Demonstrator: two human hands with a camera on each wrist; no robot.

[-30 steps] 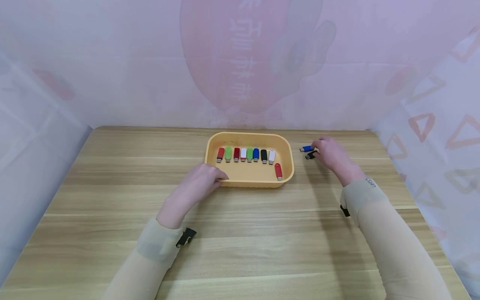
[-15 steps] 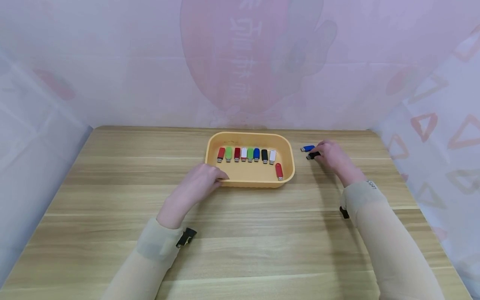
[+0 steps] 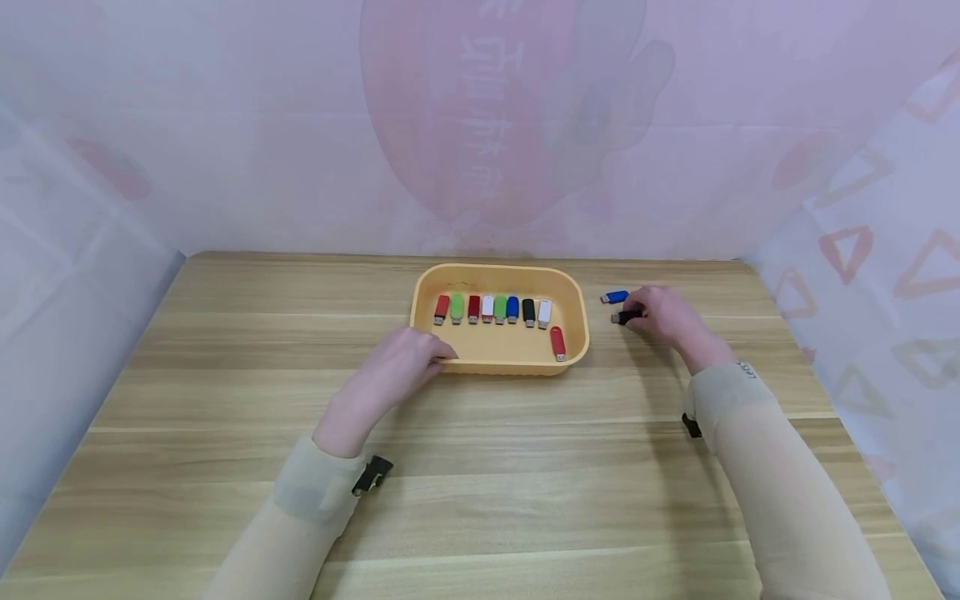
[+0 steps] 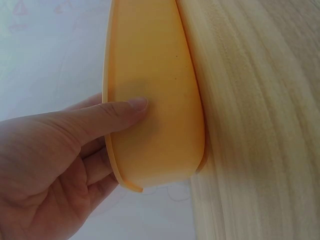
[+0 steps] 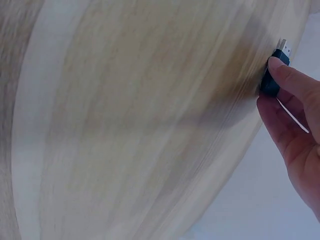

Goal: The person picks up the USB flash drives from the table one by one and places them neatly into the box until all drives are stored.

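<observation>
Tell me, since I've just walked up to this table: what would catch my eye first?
The yellow tray at the table's far middle, with a row of red, green, white, blue and black USB sticks inside. The left hand grips its near left corner. To its right, the right hand pinches a black USB stick, a blue one lying just beyond.

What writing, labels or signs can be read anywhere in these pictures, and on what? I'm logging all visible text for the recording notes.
Backdrop curtain: large red characters show through mirrored and faint; not readable.
Right sleeve cuff: a small dark print, too small to read.
Flash drives in the yellow tray: no readable marking.
Black flash drive at the right hand: no readable marking.
Blue flash drive: none visible.
</observation>
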